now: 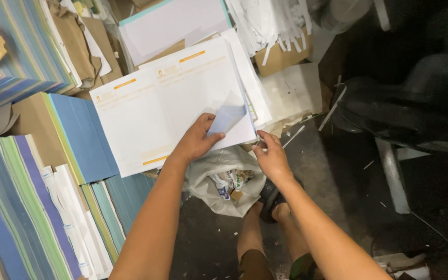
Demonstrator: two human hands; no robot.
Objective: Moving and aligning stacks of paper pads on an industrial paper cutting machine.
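A stack of white printed sheets with orange marks (167,98) lies in front of me on piles of paper. My left hand (195,139) presses on its near right corner and bends up the corner of the top sheet (227,115) with the thumb. My right hand (270,155) sits just right of that corner, fingers pinched together at the edge of the stack; whether it grips a sheet cannot be told. Below both hands lies a crumpled white plastic bag (219,179) with scraps inside.
Striped blue and green paper stacks (22,207) fill the left side. A blue-edged stack (84,137) lies under the sheets. White paper strips (273,21) and a cardboard box (283,57) sit at the top. My legs and sandalled foot (270,199) rest on the dark floor (338,176).
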